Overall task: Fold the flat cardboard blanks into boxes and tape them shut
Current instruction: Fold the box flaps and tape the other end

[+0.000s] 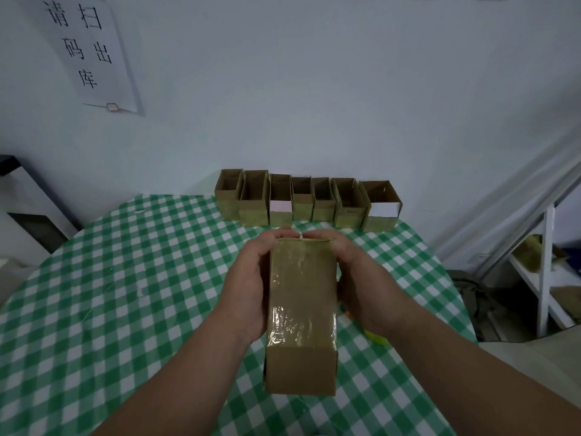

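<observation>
A: The tall brown cardboard box with glossy tape (pixel 300 313) sits upright over the green-checked tablecloth (pixel 125 294), gripped on both sides by the left hand (pixel 248 284) and right hand (pixel 361 281), fingers curled over its far end.

B: If the grip squeezes unevenly, the tape could wrinkle, or the box could bump the row of open brown boxes (pixel 306 201) behind.

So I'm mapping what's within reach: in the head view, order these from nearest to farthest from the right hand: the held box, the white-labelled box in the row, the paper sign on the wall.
1. Held box, gripped by the right hand.
2. White-labelled box, right end of the back row.
3. Paper sign, upper left wall.
</observation>
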